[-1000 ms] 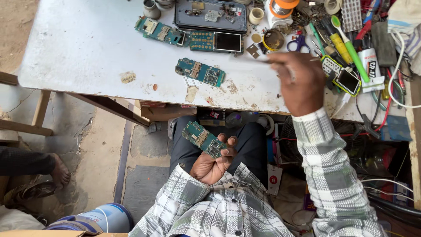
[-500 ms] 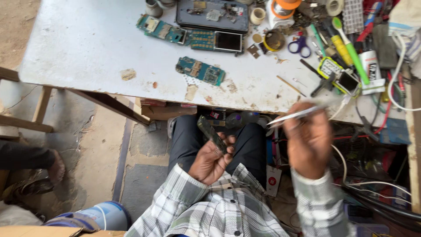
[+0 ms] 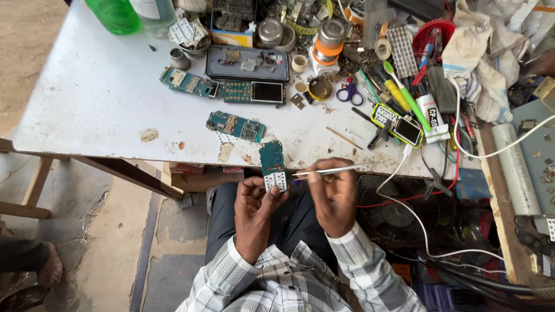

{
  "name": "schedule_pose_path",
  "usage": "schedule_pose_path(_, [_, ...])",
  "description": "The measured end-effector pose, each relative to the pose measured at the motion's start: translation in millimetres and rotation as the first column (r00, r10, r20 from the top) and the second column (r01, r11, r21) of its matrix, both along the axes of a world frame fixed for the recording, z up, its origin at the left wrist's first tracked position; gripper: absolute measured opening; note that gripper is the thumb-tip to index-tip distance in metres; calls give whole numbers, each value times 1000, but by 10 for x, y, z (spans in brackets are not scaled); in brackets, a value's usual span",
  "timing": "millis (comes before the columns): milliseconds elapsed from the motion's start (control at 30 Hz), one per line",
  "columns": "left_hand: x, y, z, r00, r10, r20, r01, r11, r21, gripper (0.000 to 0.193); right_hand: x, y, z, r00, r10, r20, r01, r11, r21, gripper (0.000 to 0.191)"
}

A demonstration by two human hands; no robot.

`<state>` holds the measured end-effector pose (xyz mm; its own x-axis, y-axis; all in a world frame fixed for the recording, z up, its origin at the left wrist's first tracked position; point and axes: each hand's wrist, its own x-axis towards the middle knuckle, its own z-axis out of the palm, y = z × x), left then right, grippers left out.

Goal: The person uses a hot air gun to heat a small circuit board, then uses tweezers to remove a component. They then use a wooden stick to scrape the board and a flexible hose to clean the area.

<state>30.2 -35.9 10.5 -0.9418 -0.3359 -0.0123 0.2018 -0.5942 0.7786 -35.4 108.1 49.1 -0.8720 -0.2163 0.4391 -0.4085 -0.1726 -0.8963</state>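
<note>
The left hand holds a small green circuit board upright by its bottom end, just near the edge of the tabletop. The right hand pinches thin metal tweezers, and their tip touches the board's lower part. Far on the tabletop lies a flat dark tray with small loose parts inside. A little metal cup stands left of it; what is in it cannot be seen. A round red basket sits far right among the clutter. Two bottles stand at the far left corner, one green bottle and one clear bottle. The tabletop is white, scratched and stained, with bare wooden legs. Below it is a dusty floor, and a person's foot rests there on the left. Three more circuit boards lie on the tabletop. There is one pair of blue scissors and one small phone with a yellow rim on the right.
</note>
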Motion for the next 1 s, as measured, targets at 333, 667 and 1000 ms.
schedule_pose_path(333, [-109, 5, -80, 997, 75, -21, -75, 997, -16, 19, -39, -174, 103, 998, -47, 41, 38, 976, 214, 20])
schedule_pose_path(667, [-126, -14, -71, 996, 83, -37, -86, 992, -88, 19, -57, -235, 125, 990, -126, 63, 108, 966, 235, 22])
schedule_pose_path(1000, [-129, -3, -39, 994, 101, -39, -104, 991, -86, 18, -4, -327, 39, 974, -190, 120, 172, 974, 146, 25])
